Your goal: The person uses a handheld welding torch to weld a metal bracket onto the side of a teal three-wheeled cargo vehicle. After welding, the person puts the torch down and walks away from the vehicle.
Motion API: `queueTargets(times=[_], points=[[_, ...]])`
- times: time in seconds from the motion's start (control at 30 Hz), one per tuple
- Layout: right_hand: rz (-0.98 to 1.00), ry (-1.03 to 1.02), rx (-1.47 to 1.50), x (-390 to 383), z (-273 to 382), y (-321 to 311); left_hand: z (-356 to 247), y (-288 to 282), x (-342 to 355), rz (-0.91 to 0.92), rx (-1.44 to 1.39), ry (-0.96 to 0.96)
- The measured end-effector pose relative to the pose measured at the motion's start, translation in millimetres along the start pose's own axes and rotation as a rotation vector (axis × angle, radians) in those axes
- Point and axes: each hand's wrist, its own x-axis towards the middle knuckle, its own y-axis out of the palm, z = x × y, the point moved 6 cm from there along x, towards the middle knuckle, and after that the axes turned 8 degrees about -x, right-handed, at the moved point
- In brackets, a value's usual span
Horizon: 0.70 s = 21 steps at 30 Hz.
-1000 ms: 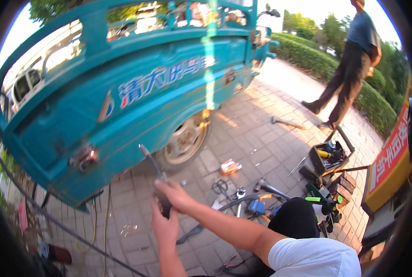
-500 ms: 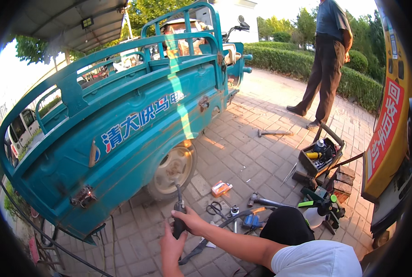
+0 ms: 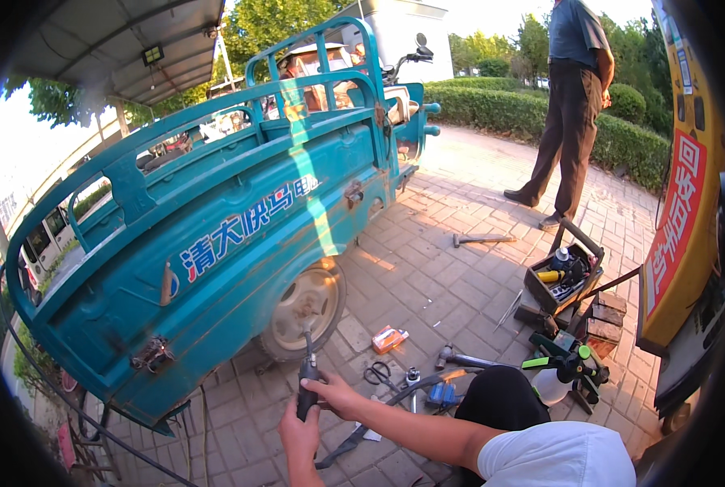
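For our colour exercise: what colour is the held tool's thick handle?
The thick cylindrical handle is black, best seen in the head view.

A second ago the black hand tool leaned left, its tip in line with the lower side of the teal cargo cart; now it points nearly straight up from the person's fingers, tip in front of the cart's wheel. The person's head has turned too: a canopy roof has come into sight, and the red-handled pliers have gone from it.
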Motion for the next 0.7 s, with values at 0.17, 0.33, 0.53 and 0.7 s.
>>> queueTargets(times=[0.17,0.33,0.53,0.7], points=[[0.075,0.105,-0.002,-2,-12,10,-4,-6,-3,-0.036,-0.013,0.038],[0.086,0.037,-0.032,-1,-13,11,-4,-5,-4,-0.005,-0.025,0.035],[0.124,-0.07,-0.114,-6,3,20,-10,-11,-5,-0.024,0.006,0.152],[0.137,-0.192,-0.124,3,12,35,-17,-24,-6,-0.097,0.027,0.259]])
